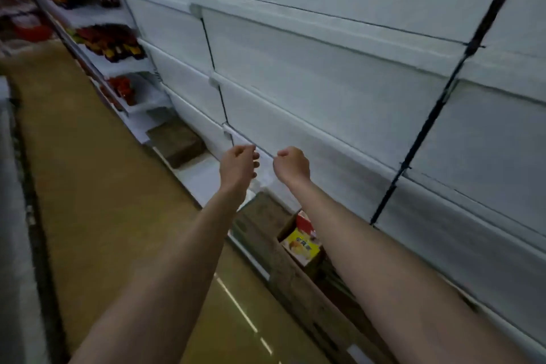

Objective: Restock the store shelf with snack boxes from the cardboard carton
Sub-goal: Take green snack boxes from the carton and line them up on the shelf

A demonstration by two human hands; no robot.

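Observation:
Both my arms stretch forward toward the white store shelf (325,115). My left hand (237,164) and my right hand (292,164) hover side by side near the front edge of a low shelf, fingers curled, holding nothing. Below my right forearm an open cardboard carton (266,230) stands on the floor against the shelf base. A yellow snack box (301,247) and a red one (304,223) show inside it. The frame is blurred by motion.
The white shelves in front of me hold no goods. Further left, shelves carry dark bottles (113,41) and red packs (122,89). Another brown carton (177,140) lies on the bottom shelf to the left. A tan floor aisle (88,186) runs left.

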